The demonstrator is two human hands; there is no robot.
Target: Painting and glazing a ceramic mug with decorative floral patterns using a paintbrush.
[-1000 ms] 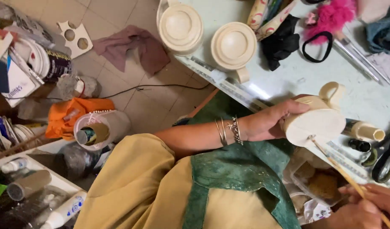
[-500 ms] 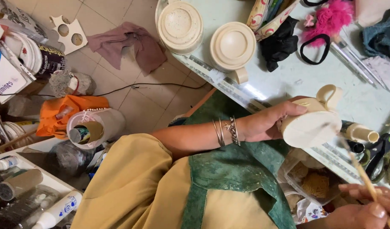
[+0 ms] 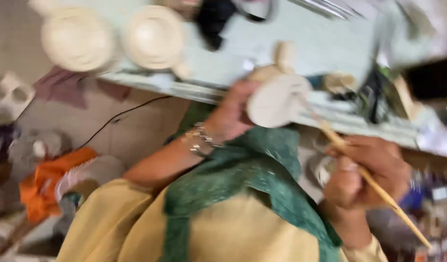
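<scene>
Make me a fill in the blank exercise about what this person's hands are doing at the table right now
1. The left hand holds a cream-coloured ____ by its base.
2. The right hand grips a thin wooden ____.
3. Two more cream cups sit upside down on the pale ____.
4. The left wrist wears metal ____.

Missing words: cup; stick; table; bangles

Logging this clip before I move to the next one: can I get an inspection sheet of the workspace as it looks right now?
Surface: pale green table, crowded; picture blurred.
Job's things: cream cup with its flat base facing the camera; thin wooden stick reaching it.
Clutter: two cream lidded pots on the table, black cloth.
Hands: left hand grips the cup; right hand grips the stick.
Cables: black cord across the floor.
Surroundings: tiled floor, purple rag, orange cloth.
</scene>
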